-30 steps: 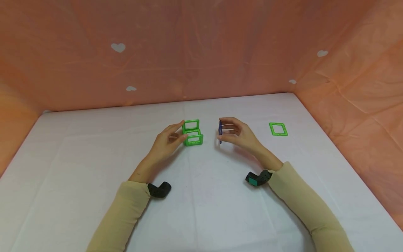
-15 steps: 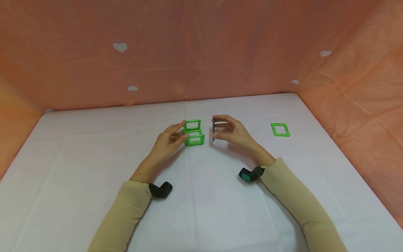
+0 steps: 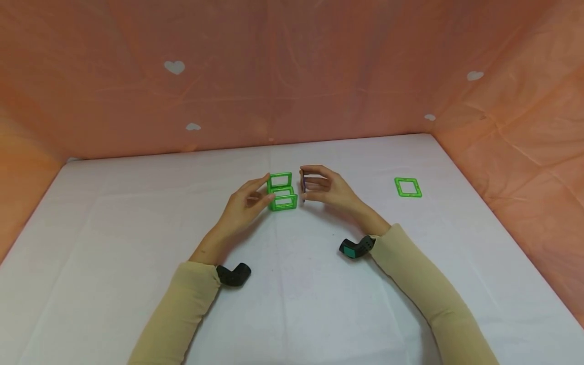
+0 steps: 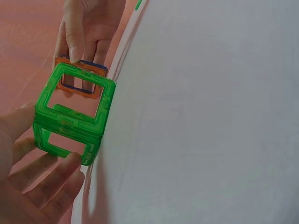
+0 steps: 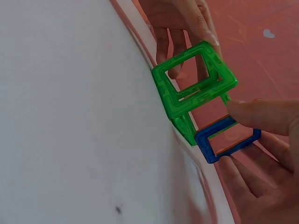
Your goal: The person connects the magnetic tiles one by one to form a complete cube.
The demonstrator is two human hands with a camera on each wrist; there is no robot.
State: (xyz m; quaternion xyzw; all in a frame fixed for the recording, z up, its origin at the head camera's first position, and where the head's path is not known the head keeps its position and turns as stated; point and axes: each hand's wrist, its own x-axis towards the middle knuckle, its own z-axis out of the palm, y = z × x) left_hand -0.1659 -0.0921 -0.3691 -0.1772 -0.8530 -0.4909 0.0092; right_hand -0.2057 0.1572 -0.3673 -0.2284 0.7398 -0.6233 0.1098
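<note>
Fingers and thumb of my left hand (image 3: 241,209) grip the left side of a box-like build of green square magnetic tiles (image 3: 285,207), which has its right side unfilled. Just right of it, my right hand (image 3: 335,188) pinches a square magnetic tile piece (image 5: 204,145) by its edges, upright. That piece shows blue in the right wrist view and an orange face (image 4: 61,61) with a blue edge in the left wrist view. It stands close beside the green build's right side, nearly parallel to it. In the right wrist view it overlaps the build's lower corner.
A single green square tile (image 3: 398,187) lies flat on the white-covered table (image 3: 283,314), to the right of both hands. An orange curtain (image 3: 292,76) with pale hearts hangs behind the table and along its sides. Each wrist carries a black camera mount (image 3: 233,275).
My right hand has moved left with the blue-and-orange tile piece, narrowing the gap to the green build. My left hand and the build stay nearly in place.
</note>
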